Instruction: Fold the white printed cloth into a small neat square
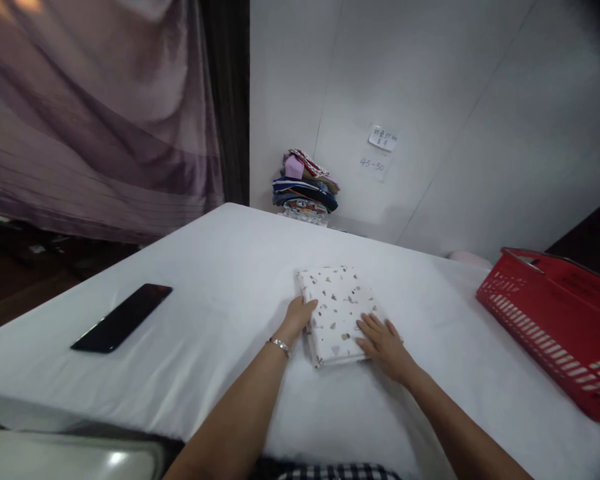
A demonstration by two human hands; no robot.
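A folded white cloth [336, 313] with small grey and brown prints lies in the middle of the white-covered table [205, 280]. My left hand [299, 316] grips its left edge, the thumb on top and the other fingers mostly hidden at the side. A silver bracelet [280, 345] circles that wrist. On the lower right part of the cloth my right hand [384, 343] rests flat, its fingers stretched out and slightly apart.
To the left lies a black phone-like slab [123, 319]. A red plastic basket [555, 327] stands at the right edge. Beyond the table, folded clothes [305, 187] are stacked by the wall, where paper labels [383, 138] hang. A purple curtain [95, 120] covers the back left.
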